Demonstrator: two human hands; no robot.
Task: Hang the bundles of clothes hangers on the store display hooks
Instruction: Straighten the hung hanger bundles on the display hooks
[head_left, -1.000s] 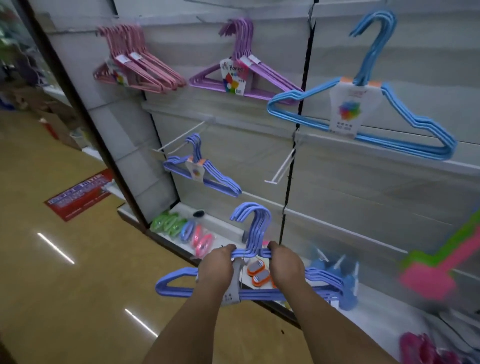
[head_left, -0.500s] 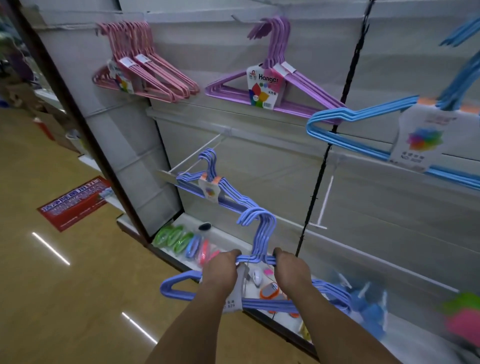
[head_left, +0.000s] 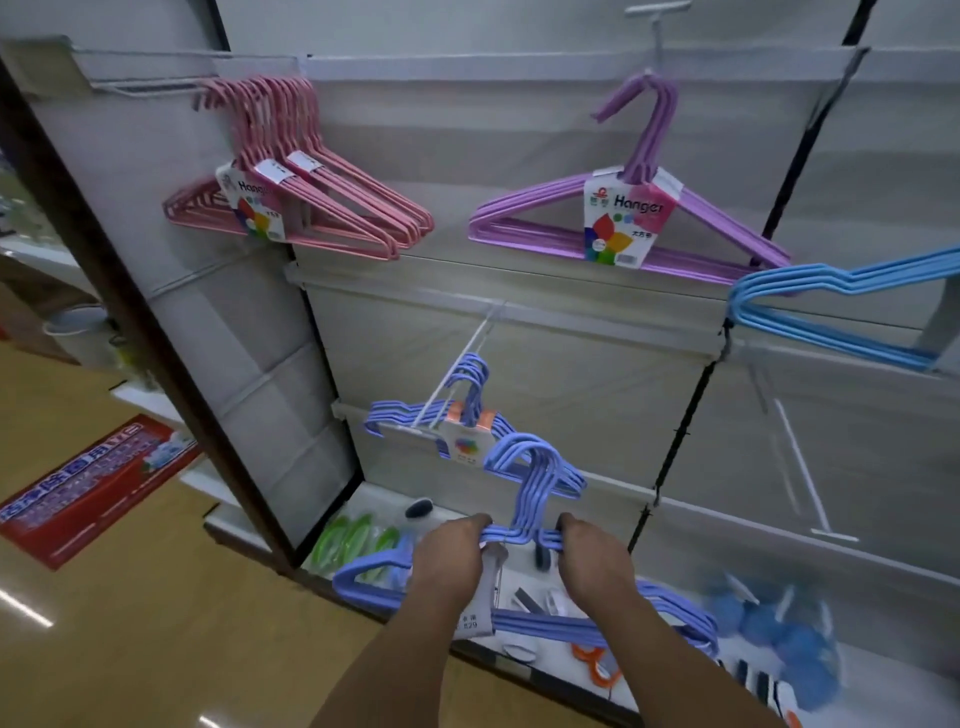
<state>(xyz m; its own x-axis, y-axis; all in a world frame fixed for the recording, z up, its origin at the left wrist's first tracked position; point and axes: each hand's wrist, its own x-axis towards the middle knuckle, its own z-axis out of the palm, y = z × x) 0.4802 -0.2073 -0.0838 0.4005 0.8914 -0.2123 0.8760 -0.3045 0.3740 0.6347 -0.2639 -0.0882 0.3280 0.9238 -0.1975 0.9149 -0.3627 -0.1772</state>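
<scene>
Left hand (head_left: 451, 556): fingers curled round the periwinkle hanger bundle (head_left: 524, 618), left of its hooks
Right hand (head_left: 597, 558): grips the same bar, right of the hooks
Bundle: upright; just below the display hook (head_left: 457, 374) carrying a matching hung bundle (head_left: 470, 415)

A light blue hanger bundle (head_left: 831, 306) is cut off by the right edge. Blue items (head_left: 789, 639) on the bottom shelf are too blurred to identify. Both hands cover part of the held periwinkle bundle's (head_left: 535, 499) label.
</scene>
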